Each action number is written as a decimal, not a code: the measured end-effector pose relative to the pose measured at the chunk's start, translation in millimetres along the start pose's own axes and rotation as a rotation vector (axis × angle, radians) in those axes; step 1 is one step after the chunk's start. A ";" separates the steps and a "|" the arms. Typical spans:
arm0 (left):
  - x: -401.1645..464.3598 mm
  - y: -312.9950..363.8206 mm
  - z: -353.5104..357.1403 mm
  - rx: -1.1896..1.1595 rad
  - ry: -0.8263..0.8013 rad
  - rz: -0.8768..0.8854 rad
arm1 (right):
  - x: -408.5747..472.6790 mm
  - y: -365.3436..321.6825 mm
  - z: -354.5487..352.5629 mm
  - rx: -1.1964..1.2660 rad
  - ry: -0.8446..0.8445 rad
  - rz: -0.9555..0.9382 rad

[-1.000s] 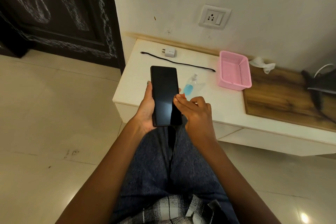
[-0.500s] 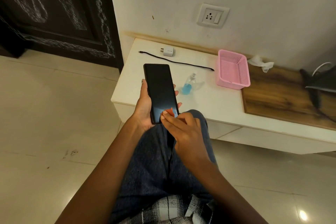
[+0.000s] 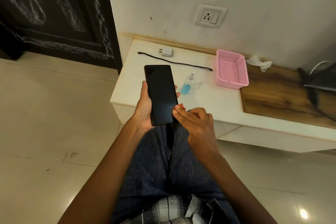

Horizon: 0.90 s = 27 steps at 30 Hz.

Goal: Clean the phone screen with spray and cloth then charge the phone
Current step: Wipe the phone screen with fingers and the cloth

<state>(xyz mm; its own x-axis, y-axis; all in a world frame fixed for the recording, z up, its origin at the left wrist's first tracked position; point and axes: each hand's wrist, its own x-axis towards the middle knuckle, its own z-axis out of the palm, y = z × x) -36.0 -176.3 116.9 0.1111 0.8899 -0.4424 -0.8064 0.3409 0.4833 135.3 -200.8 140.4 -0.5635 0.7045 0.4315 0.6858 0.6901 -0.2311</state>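
Sweeping from the left of the frame: dark patterned door point(image 3: 54, 14) at upper left, pale floor tiles point(image 3: 45, 114) below it, nothing of the task out there.

Moving toward centre: left hand point(image 3: 143, 107) cupped under the phone point(image 3: 161, 94), thumb on the left edge, fingertips curled round the right edge, grasping it firmly. Phone just left of centre, screen up and dark, long axis running from lower edge near the lap up toward the white table point(image 3: 209, 103), top end hanging over the table's front edge.

Right beside it: right hand point(image 3: 196, 125) at the phone's lower right corner, fingers point(image 3: 177, 110) extended flat and touching the glass. A scrap of orange-red point(image 3: 181, 105) peeking out just above those fingers, probably the cloth pinched beneath them, too little visible to say for sure. By that reading, wiping in hand, lower right of the screen.

Up on the table, upper centre: black cable point(image 3: 174, 62) lying straight, white charger plug point(image 3: 167, 52) just behind it, wall socket point(image 3: 211, 16) above. Small spray bottle point(image 3: 188, 84) with blue liquid just right of the phone, lying on its side by the look of it.

Further right: pink basket point(image 3: 243, 76), crumpled white tissue point(image 3: 259, 62), wooden board point(image 3: 281, 94).

Key relation for charging: cable and plug lying beyond the phone's top end, well apart from both hands; right hand freer to reach, left already committed to the phone.
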 end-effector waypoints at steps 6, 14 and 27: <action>-0.1 -0.2 0.3 0.003 0.016 0.001 | 3.2 -3.3 1.1 -0.004 0.025 0.006; -2.7 -7.2 5.3 -0.004 0.032 0.001 | 9.1 -42.9 9.6 0.081 -0.009 -0.073; -0.3 -4.8 2.2 0.100 0.022 -0.060 | 15.0 9.6 -2.0 -0.067 0.021 -0.007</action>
<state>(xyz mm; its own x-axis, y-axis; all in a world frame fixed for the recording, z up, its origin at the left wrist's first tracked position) -30.9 -177.5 116.4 0.1444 0.8604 -0.4887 -0.7367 0.4232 0.5275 134.3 -183.9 146.4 -0.5592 0.6951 0.4517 0.7115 0.6821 -0.1689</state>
